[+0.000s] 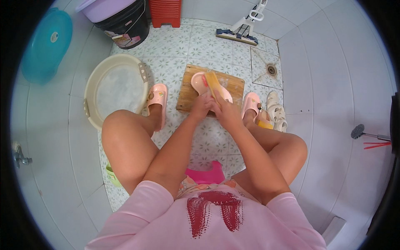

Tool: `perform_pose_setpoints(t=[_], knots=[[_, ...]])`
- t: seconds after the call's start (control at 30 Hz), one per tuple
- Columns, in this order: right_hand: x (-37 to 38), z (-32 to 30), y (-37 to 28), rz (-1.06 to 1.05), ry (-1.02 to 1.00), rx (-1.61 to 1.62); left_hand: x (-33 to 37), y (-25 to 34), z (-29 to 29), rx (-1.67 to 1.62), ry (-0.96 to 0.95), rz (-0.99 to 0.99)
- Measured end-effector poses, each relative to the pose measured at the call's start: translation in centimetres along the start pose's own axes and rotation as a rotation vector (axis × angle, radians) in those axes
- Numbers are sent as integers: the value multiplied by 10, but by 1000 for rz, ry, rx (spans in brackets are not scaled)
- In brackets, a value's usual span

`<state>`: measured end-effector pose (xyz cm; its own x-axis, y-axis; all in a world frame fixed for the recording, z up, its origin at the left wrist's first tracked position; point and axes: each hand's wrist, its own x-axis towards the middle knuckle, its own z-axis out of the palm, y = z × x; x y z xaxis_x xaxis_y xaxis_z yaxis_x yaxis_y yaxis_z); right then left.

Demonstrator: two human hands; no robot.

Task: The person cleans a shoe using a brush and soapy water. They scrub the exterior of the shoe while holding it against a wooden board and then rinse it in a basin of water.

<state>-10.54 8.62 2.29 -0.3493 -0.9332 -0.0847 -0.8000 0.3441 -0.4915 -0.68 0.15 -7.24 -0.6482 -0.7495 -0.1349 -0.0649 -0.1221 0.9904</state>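
Observation:
My left hand point(201, 106) is closed on the near end of a pink slipper point(198, 83), which lies tilted over a wooden board point(184, 92). In my right hand point(227, 111) is a yellowish scrubbing brush point(213, 85), its long body lying across the slipper. The brush covers the middle of the slipper, and its bristles are hidden. Both hands are close together at the board's near edge. A whitish patch, perhaps suds, shows on the wood.
Left of the board stands a cream basin point(92, 89) of cloudy water. My feet wear pink slippers point(157, 96). Pale sandals point(273, 106) lie on the right, near a floor drain point(271, 70). Behind are a black bucket point(125, 25), red stool point(165, 12) and mop point(237, 35).

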Motion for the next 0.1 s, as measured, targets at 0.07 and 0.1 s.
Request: perform_pose_setpoints(t=[0.07,0.1], knots=[[21,0,-21,11,-90,65,10,-44,-14,1,11,-61],[21,-3,-10,18,-80,136,10,-41,-8,-70,-44,-11]])
